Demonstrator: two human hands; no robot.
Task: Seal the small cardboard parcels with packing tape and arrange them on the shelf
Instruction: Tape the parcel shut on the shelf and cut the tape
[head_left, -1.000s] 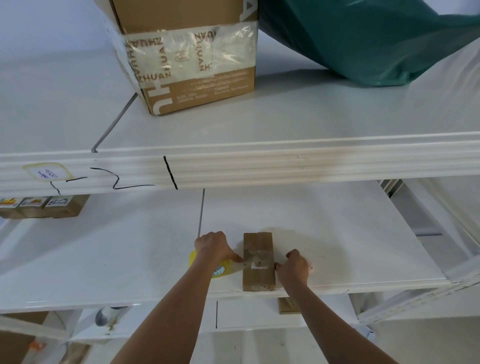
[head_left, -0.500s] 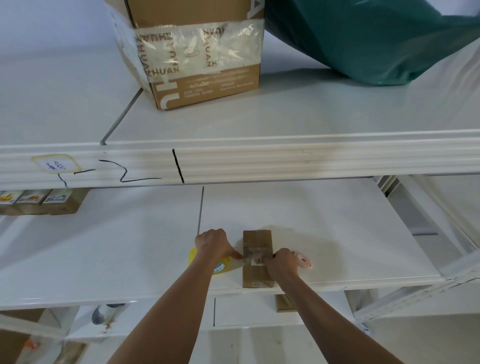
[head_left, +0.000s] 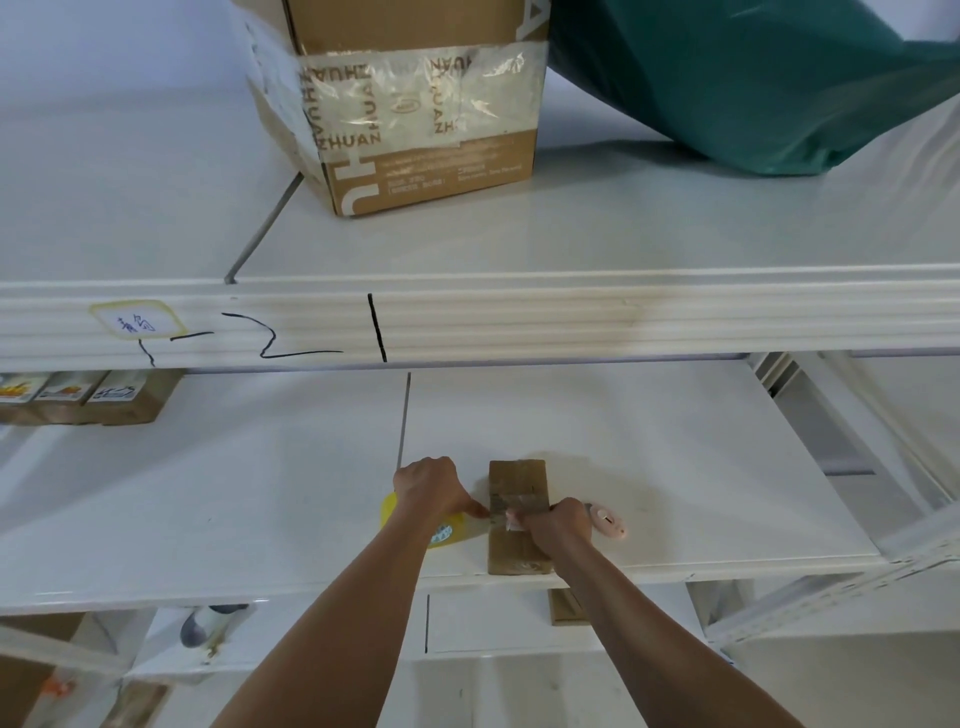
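Note:
A small brown cardboard parcel (head_left: 517, 480) lies lengthwise near the front edge of the white middle shelf (head_left: 675, 467). My left hand (head_left: 428, 491) grips a yellow roll of packing tape (head_left: 442, 534) just left of the parcel, with a fingertip at the parcel's left edge. My right hand (head_left: 560, 525) rests on the parcel's top, its fingers curled and pinching a clear strip of tape (head_left: 511, 521) that runs across the parcel. My right hand and forearm hide the parcel's near half.
A pink cutter (head_left: 605, 521) lies on the shelf just right of my right hand. Labelled small parcels (head_left: 104, 402) sit at the far left of this shelf. Above stand a big taped carton (head_left: 415, 104) and a green bag (head_left: 753, 78). Another brown piece (head_left: 563, 608) lies on the shelf below.
My right hand has moved left from beside the parcel onto its top, uncovering the pink cutter. My left hand has stayed on the tape roll.

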